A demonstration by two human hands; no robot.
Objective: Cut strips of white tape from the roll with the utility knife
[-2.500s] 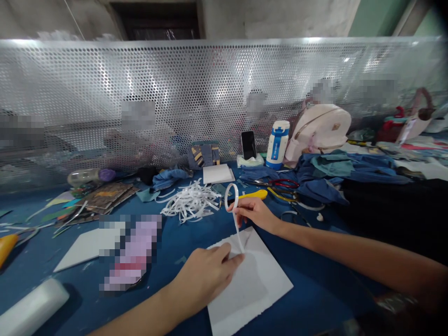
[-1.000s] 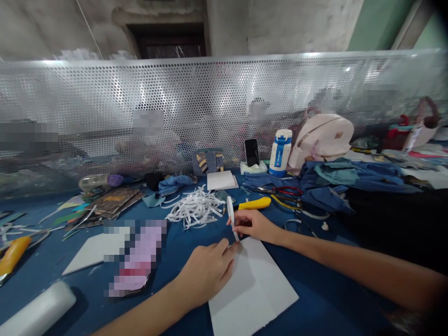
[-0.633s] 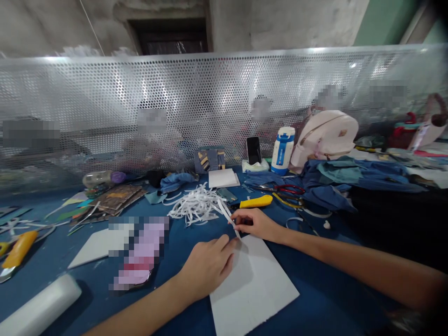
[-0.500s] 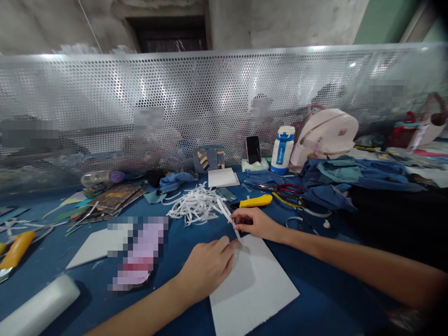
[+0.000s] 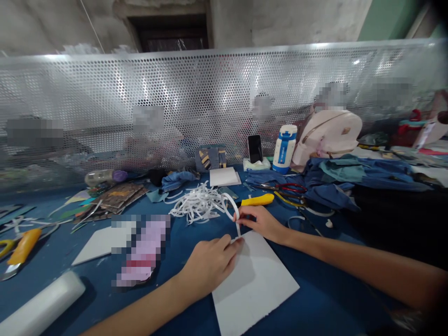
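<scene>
A narrow white strip (image 5: 238, 226) is pinched between the thumb and fingers of my right hand (image 5: 261, 222), and its free part arches up and back toward the pile. My left hand (image 5: 212, 262) lies over the top left edge of a white board (image 5: 257, 284), its fingers pressed together with the tips on the strip's lower end at the board's top corner. What lies under the left palm is hidden. Just beyond the hands sits a tangled pile of white strips (image 5: 196, 203). A yellow-handled cutter (image 5: 258, 200) lies behind my right hand.
To the left lie a purple pouch-like item (image 5: 145, 247), partly blurred, another white board (image 5: 101, 242), a white rounded block (image 5: 45, 303) and yellow-handled scissors (image 5: 24, 247). Farther back stand a phone (image 5: 255, 148), a bottle (image 5: 284, 149) and a backpack (image 5: 329, 133), before a perforated metal screen (image 5: 196, 93).
The strip, nearly straight before, now bows upward in a curve above my right fingers. Both hands stay close to the board's top corner, and the view has shifted slightly.
</scene>
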